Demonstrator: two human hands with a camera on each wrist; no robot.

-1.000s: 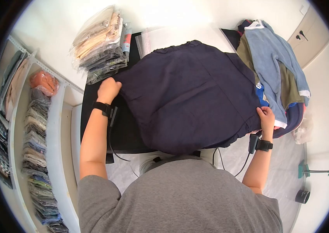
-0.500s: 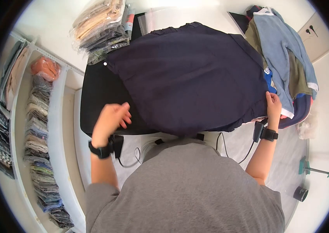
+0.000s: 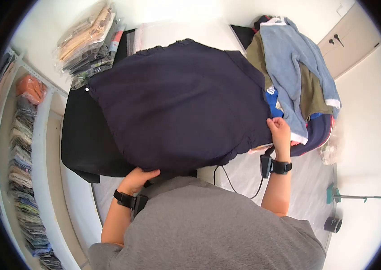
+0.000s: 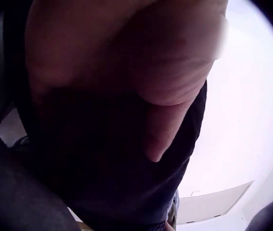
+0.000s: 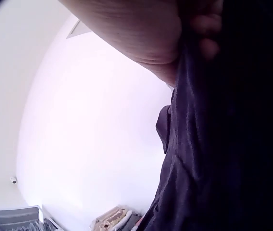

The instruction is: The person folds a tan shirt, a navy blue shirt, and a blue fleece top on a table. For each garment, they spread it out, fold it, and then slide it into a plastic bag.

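The person's right-hand grip (image 3: 280, 134) is narrow, thumb and fingers pinching the dark garment (image 3: 181, 108) at its right edge. The left hand (image 3: 133, 181) has just come in from over the black table (image 3: 87, 135) to the garment's near edge, thumb pointing inward; I can't tell whether its partly hidden fingers hold the cloth. That puts a hand at the side and another at the front, with the far left corner untouched, near a small white round spot (image 3: 86, 89). The cloth spreads out between and beyond the hands. Past it, bagged clothes (image 3: 89, 42) stand at far left; a blue-grey garment (image 3: 278, 42) lies over an olive one (image 3: 318, 94) to the right.
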